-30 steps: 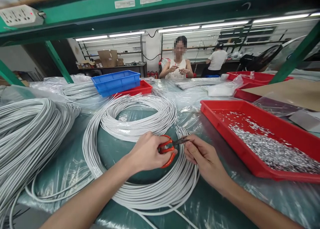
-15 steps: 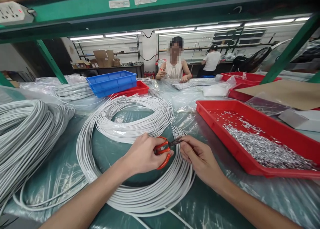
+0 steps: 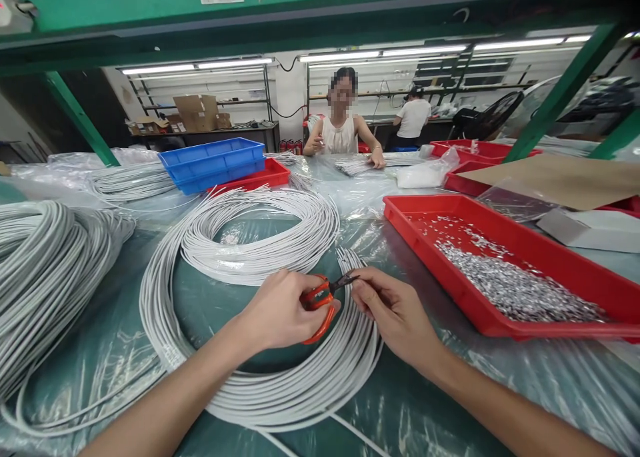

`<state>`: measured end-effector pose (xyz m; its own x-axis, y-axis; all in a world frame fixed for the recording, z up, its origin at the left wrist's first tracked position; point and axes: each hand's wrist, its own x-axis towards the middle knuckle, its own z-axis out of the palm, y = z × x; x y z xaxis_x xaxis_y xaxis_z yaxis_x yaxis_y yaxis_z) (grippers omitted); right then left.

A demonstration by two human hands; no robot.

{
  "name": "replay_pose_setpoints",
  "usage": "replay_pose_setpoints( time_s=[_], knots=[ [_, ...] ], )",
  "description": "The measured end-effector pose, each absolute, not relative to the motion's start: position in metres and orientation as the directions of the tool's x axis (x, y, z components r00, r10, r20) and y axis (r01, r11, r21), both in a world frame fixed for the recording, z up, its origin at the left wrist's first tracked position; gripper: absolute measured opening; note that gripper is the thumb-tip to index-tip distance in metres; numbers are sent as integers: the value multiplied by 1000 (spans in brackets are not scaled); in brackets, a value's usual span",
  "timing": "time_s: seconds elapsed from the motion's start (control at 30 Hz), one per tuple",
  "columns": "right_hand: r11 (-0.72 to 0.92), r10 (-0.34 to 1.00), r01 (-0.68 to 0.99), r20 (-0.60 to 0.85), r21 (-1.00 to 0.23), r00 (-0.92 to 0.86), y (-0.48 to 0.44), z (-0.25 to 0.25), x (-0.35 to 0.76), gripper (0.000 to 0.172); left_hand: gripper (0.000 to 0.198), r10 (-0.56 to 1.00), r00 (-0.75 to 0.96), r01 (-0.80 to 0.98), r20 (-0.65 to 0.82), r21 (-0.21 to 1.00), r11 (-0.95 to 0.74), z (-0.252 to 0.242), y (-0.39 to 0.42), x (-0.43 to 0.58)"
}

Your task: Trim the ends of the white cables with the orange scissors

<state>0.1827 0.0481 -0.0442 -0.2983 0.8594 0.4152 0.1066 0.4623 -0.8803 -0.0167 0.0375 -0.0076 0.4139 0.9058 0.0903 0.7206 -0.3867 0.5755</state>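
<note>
My left hand (image 3: pixel 280 310) is closed round red-handled snips (image 3: pixel 320 300), whose dark blades point right. My right hand (image 3: pixel 395 314) is pinched, its fingertips meeting the blade tips; what it pinches is too small to name, likely a wire end. Both hands hover over a large flat coil of white wire (image 3: pixel 260 377) lying on green plastic-covered table. A second, smaller white coil (image 3: pixel 260 240) lies just behind the hands.
A red tray (image 3: pixel 450 277) holding several small metal pieces sits at right. A thick grey wire bundle (image 3: pixel 45 270) lies at left. Blue tray (image 3: pixel 213 160) stacked on a red one at back. A person sits across the table (image 3: pixel 343 134); another further back.
The view has drifted slightly; my hands stay together at the snips. The person opposite lowered their hands to the table.
</note>
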Motion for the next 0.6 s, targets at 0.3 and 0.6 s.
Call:
replay_pose_setpoints(
  time_s=[0.3,0.6],
  knots=[
    [517,850,231,462,-824,-255,45,-35,183,20,27,897,437,712,65,584,-389,-8,39,-17],
    [548,836,367,502,-751,-220,44,-27,183,25,35,905,426,712,24,607,-351,-14,40,-17]
  ],
)
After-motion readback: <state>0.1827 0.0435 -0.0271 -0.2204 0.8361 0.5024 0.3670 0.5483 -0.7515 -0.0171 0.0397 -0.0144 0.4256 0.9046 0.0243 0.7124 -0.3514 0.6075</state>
